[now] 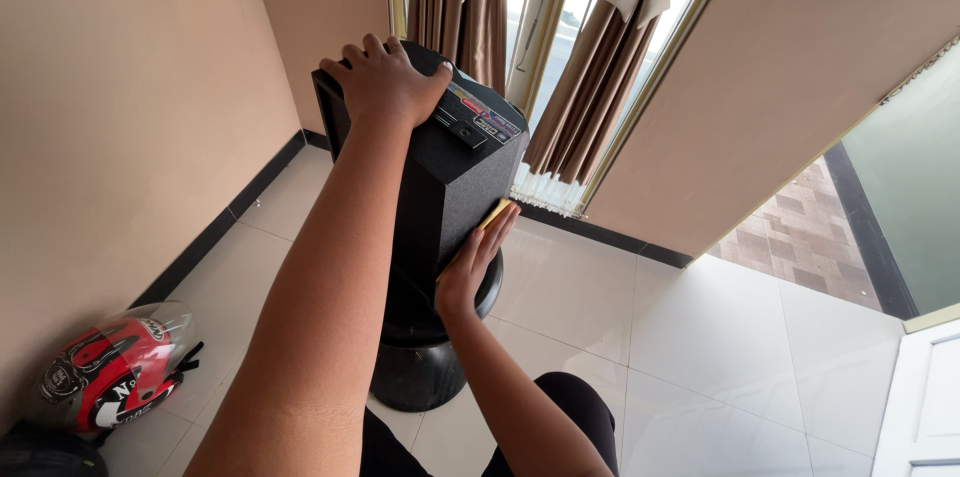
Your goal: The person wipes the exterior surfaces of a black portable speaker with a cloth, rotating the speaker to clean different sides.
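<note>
A tall black speaker [455,172] stands on a round black base [420,377] in the corner of the room. My left hand [385,82] lies flat on the speaker's top, beside its control panel [485,117]. My right hand [475,262] presses a yellow cloth [494,214] flat against the speaker's side, lower down. Most of the cloth is hidden under the fingers.
A red, white and black helmet [110,372] lies on the white tiled floor at the lower left by the wall. Brown tied curtains [590,67] hang over the windows behind the speaker. An open doorway [830,227] is at the right.
</note>
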